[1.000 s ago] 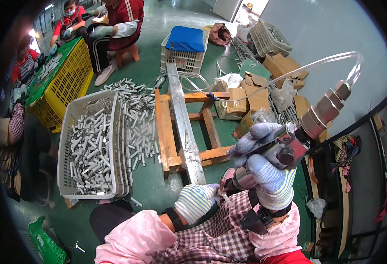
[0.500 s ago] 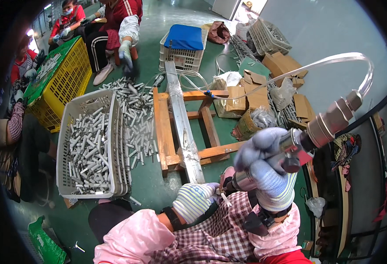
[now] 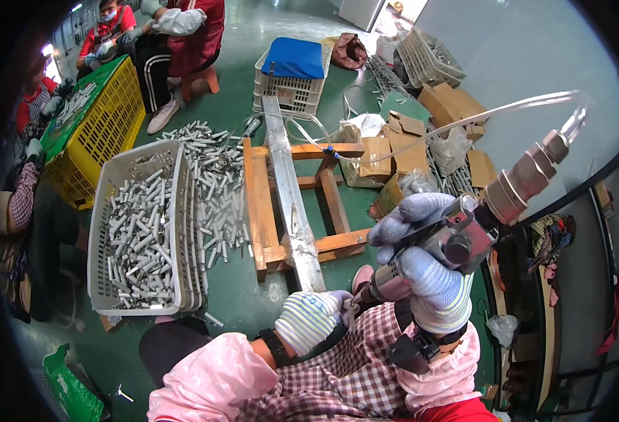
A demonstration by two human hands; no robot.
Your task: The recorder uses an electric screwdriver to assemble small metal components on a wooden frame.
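Note:
My right hand (image 3: 429,271), in a striped knit glove, wraps around a metal air tool (image 3: 460,243). The tool slants down to the left, its nose close to my left hand (image 3: 309,320). That hand, gloved the same way, is closed in a pinch beside the nose; a small greyish piece shows at its fingertips, too little to name. Just beyond my left hand is the near end of a long metal bar (image 3: 292,204), which lies across a wooden frame (image 3: 259,211). A clear hose (image 3: 506,105) runs from the tool's upper end.
At left, a grey crate (image 3: 98,267) holds many small grey tubes, with a pile of tubes (image 3: 218,190) beside it. A yellow crate (image 3: 105,133) stands near co-workers. Beyond the frame sits a white crate (image 3: 292,95) with a blue cover; cardboard boxes (image 3: 404,144) are at right.
My right hand's fingers and the air tool have shifted slightly, the tool's upper end lower. The white strip by my left fingertips no longer shows. A co-worker's lowered arm has risen.

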